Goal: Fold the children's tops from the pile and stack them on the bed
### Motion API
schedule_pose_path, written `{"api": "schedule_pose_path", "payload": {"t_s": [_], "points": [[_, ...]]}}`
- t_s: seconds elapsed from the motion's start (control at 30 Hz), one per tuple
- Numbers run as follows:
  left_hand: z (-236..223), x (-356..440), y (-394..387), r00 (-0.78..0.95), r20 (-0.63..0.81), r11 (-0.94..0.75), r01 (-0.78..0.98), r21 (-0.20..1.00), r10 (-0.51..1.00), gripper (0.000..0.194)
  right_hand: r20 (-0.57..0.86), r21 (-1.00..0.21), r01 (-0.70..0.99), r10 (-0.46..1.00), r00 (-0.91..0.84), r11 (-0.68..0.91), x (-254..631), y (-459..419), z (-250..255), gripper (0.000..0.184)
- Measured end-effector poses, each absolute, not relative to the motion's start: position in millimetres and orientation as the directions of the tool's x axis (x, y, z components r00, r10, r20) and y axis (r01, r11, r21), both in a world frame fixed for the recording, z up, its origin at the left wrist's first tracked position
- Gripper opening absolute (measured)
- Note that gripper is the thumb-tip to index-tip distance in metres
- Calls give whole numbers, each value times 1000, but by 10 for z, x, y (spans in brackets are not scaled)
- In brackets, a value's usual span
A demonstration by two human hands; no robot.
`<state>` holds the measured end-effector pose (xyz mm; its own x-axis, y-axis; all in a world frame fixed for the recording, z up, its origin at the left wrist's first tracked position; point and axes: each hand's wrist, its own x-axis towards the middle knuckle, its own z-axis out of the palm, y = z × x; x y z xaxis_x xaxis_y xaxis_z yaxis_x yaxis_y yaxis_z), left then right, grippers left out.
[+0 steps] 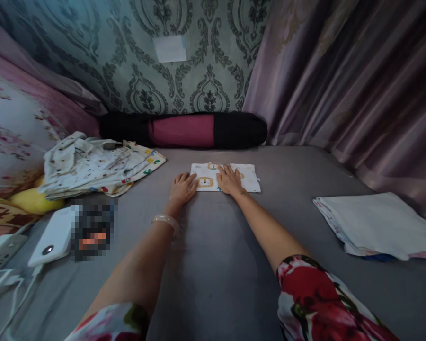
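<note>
A white cloth (248, 183) with yellow lion-like prints lies folded into a flat rectangle on the grey bed sheet (213, 265). Palm down on its middle rests my right hand (229, 180), fingers stretched out and pointing away from me. My left hand (183, 187) lies at the cloth's left edge, its fingers extended and mostly on the sheet. Neither hand grips anything. Part of the cloth's print is covered by my right hand.
Loose patterned cloths (99, 163) are heaped at the left. A folded white cloth pile (379, 225) lies at the right. A black and pink roll (182, 130) runs along the wall. Nearer left are a white power bank (55, 237), a power strip (7, 248) and cables.
</note>
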<state>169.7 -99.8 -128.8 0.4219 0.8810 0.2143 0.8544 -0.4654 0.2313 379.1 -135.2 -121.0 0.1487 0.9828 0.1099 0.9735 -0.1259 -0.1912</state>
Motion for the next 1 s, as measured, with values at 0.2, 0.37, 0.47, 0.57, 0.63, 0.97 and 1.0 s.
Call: {"api": "schedule_pose_path", "payload": {"t_s": [0.2, 0.37, 0.47, 0.57, 0.63, 0.97, 1.0], "points": [[-1284, 1695, -993, 423, 210, -464, 856, 227, 882, 48, 59, -225, 965, 987, 150, -133, 3905, -1419, -1140, 56], [-1295, 1695, -986, 427, 212, -469, 854, 224, 879, 49, 112, -186, 961, 968, 226, -203, 4096, -1525, -1123, 55], [-1304, 1694, -979, 425, 214, -468, 854, 226, 879, 49, 106, -171, 960, 964, 242, -222, 4163, -1558, -1157, 55], [-1305, 1695, -979, 426, 214, -469, 855, 221, 879, 49, 128, -162, 961, 961, 246, -224, 4171, -1567, -1204, 55], [-1301, 1695, -983, 426, 208, -466, 858, 215, 880, 49, 147, -157, 962, 958, 245, -222, 4162, -1567, -1228, 55], [-1270, 1700, -1001, 427, 198, -463, 861, 208, 882, 50, 86, -203, 956, 969, 233, -212, 4206, -1567, -1202, 56], [-1269, 1701, -1001, 427, 196, -462, 862, 206, 883, 50, 68, -212, 954, 970, 232, -213, 4230, -1573, -1188, 56]]}}
